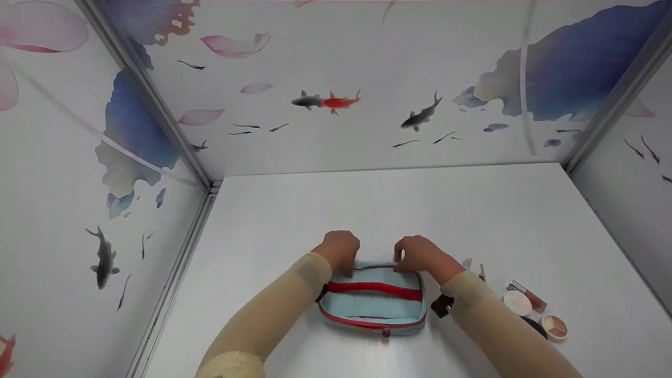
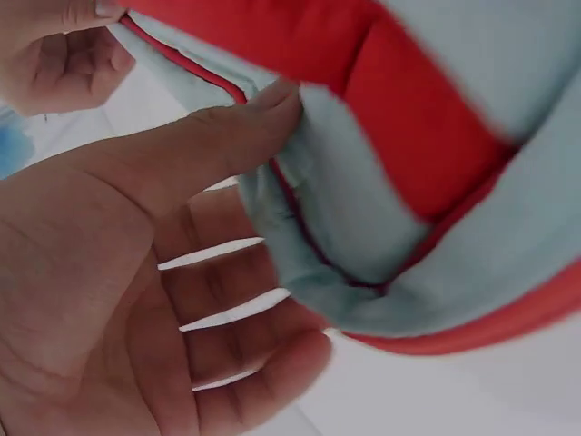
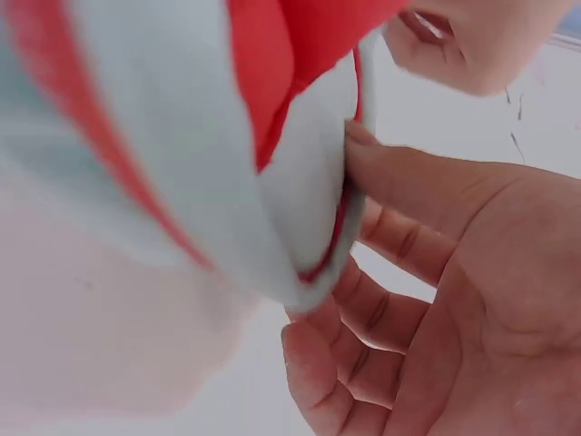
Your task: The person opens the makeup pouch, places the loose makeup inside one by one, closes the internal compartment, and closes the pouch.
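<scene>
A pale blue cosmetic bag (image 1: 367, 307) with red zipper trim and a red strap (image 1: 375, 287) across its top lies in front of me in the head view. My left hand (image 1: 340, 251) grips its far left edge. In the left wrist view, the left thumb (image 2: 263, 113) presses the edge from above with the fingers behind it. At the far right edge, my right hand (image 1: 420, 253) pinches the rim. The right wrist view shows the right thumb (image 3: 390, 168) on the red-piped edge, its fingers wrapped behind. A red zipper pull (image 1: 386, 332) hangs at the bag's near side.
Makeup items lie on the white table (image 1: 252, 220) to the right: a lip gloss tube (image 1: 527, 296), a round pale compact (image 1: 517, 303) and a round three-toned palette (image 1: 554, 327). A dark round item (image 1: 535, 326) is partly hidden by the right forearm. Printed panels wall the table.
</scene>
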### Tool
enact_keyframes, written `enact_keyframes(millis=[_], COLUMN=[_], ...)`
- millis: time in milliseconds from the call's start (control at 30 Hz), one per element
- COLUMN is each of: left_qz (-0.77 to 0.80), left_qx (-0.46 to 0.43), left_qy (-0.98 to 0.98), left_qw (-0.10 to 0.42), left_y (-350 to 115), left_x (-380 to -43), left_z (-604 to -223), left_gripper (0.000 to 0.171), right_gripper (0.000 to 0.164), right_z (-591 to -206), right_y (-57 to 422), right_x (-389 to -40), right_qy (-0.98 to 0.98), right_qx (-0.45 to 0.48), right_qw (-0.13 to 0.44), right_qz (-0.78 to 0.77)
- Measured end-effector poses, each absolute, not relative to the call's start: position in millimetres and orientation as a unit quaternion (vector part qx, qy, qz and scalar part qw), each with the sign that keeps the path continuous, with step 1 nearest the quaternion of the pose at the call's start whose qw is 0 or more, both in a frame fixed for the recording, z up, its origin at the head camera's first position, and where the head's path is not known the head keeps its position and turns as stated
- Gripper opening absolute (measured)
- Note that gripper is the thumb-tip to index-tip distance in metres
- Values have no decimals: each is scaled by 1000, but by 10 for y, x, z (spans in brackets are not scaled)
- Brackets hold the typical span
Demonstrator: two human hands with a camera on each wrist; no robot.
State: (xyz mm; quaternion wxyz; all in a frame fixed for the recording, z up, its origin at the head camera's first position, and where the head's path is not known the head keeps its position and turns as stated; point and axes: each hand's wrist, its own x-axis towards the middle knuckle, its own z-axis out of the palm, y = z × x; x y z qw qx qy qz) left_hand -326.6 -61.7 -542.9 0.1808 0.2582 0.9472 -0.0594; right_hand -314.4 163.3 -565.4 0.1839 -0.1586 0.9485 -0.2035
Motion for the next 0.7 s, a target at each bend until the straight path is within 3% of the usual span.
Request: enact_keyframes(millis=[133,367,567,700], left_qz=[1,48,5,12], left_qx=[260,332,375,354], left_qy=[942,911,900,912], left_qw=[214,239,223,205], left_y=[-588,-363,-308,-331], left_x=[-3261,-3302,-3229,-3200], left_z=[-5414,-5589,-5659,-5605], left_gripper=[20,47,47,36], right_gripper=[12,15,9,10], right_z=[-5632,-5581,-5517,-5463], right_y=[1663,1741,1781,1802], right_x=[-3130,-3010,-2859,-2737], right_qy=[952,961,958,962], right_qx=[-156,-144,-159,-155], right_qw=[173,113,58,32], right_qz=[-199,-209,-232,-224])
